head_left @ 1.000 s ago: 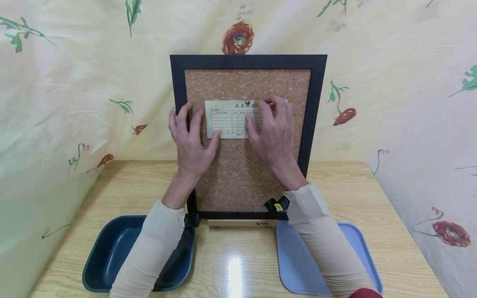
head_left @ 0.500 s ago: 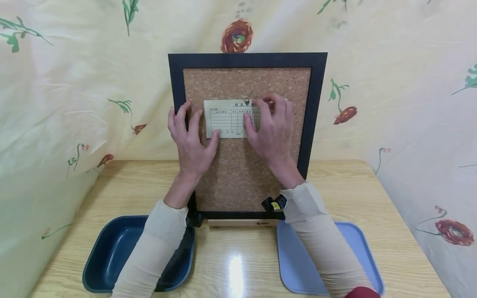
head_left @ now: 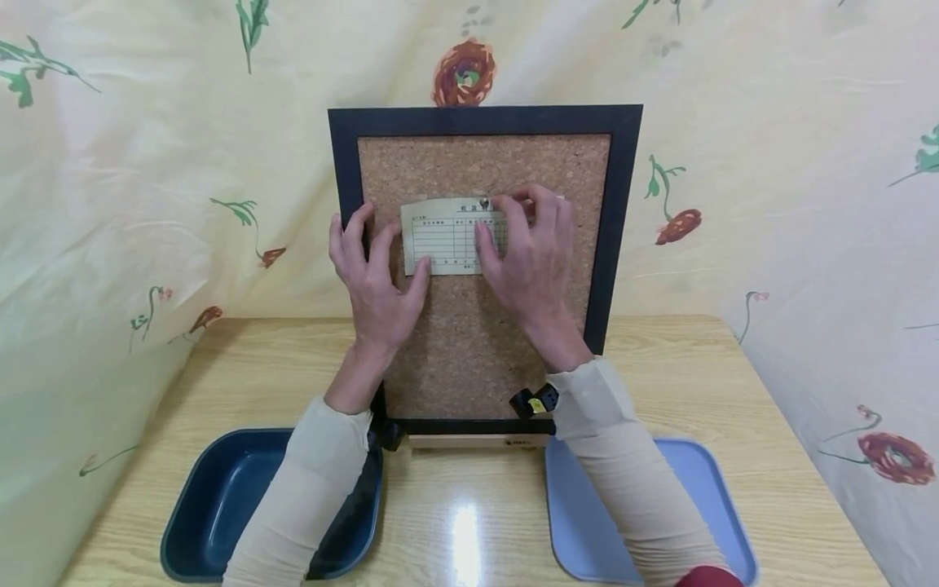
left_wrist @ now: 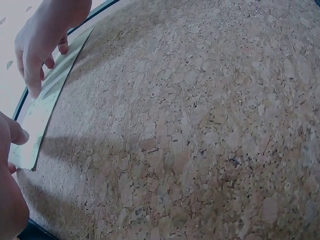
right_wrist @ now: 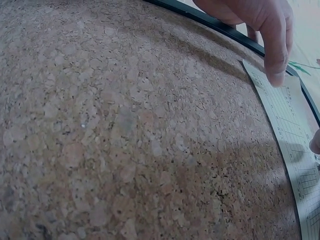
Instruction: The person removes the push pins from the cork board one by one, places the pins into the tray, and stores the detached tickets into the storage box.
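A printed paper slip [head_left: 440,240] with a ruled table lies against the upright corkboard [head_left: 469,350]. At its top edge sits a small shiny push pin [head_left: 485,203]. My left hand [head_left: 385,297] is spread at the left side, its thumb [right_wrist: 276,75] on the slip's lower left corner and other fingers over or near the black frame. The right hand [head_left: 531,261] covers the slip's right part, index fingertip right beside the pin and thumb lower on the paper. In the left wrist view, the right hand's fingers [left_wrist: 34,82] reach down onto the slip [left_wrist: 47,102].
The black frame [head_left: 484,121] borders the corkboard, which stands on a wooden table [head_left: 734,391]. A dark blue basin [head_left: 198,505] is front left, under the left forearm. A light blue tray [head_left: 587,522] lies front right, under the right forearm. Floral cloth [head_left: 770,98] hangs behind.
The slip's top left edge now curves and dips slightly, where it was straight before. Both hands stay in nearly the same places; the view shifts a little.
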`<state>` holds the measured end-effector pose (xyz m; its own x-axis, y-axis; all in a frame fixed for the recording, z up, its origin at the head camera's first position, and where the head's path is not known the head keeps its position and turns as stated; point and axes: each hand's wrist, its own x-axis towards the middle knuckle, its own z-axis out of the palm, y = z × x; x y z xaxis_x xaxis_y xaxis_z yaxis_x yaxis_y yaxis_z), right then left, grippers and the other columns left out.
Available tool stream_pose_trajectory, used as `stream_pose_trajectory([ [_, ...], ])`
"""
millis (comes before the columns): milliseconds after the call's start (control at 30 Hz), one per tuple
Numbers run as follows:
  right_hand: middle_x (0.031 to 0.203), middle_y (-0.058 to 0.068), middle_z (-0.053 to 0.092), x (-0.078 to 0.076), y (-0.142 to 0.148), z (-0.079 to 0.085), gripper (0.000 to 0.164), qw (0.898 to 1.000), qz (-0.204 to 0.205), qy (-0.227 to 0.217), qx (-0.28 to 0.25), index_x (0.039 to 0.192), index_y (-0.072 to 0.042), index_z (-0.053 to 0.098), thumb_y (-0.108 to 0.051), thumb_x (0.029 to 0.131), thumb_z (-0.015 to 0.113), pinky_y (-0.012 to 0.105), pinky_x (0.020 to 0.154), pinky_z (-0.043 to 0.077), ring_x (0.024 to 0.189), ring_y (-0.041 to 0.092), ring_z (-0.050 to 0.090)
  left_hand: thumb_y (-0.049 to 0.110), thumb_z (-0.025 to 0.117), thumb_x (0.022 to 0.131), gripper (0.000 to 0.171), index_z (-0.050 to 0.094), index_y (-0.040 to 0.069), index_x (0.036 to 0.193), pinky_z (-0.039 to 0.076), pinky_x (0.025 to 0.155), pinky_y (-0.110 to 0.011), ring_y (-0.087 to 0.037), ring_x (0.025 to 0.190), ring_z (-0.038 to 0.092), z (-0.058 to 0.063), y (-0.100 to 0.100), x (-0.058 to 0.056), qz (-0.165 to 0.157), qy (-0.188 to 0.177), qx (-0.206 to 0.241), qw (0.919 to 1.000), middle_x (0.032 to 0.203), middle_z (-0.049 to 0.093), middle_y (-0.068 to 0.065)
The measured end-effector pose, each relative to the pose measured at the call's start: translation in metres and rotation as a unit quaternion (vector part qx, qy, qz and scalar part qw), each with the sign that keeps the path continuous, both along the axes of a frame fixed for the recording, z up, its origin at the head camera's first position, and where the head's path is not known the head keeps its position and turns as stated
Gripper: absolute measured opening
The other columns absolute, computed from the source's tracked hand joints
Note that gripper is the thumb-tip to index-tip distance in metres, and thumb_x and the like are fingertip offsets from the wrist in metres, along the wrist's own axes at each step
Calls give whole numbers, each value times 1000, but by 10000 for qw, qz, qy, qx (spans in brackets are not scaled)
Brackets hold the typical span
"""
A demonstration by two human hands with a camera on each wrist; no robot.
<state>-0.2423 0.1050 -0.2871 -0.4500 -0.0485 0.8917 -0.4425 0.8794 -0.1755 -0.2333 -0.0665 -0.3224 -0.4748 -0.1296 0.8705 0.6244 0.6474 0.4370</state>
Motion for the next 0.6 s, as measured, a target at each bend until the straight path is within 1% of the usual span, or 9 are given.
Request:
stream_pose_trajectory([
  [300, 116, 19, 58, -2, -2, 1, 31, 9999, 35, 24, -149, 109, 0, 71, -27, 97, 61, 44, 87, 39, 98, 34, 49, 19, 70, 88, 30, 66, -7, 102, 7, 125, -55, -46, 145, 28, -1, 1, -1, 7, 25, 148, 9999, 144, 46, -27],
  [600, 116, 19, 59, -3, -2, 1, 30, 9998, 70, 2, -160, 109, -1, 71, -26, 98, 60, 44, 89, 41, 100, 34, 51, 17, 64, 94, 26, 66, -8, 90, 8, 125, -55, -44, 143, 31, -2, 4, -3, 117, 175, 182, 9996, 142, 49, -27],
])
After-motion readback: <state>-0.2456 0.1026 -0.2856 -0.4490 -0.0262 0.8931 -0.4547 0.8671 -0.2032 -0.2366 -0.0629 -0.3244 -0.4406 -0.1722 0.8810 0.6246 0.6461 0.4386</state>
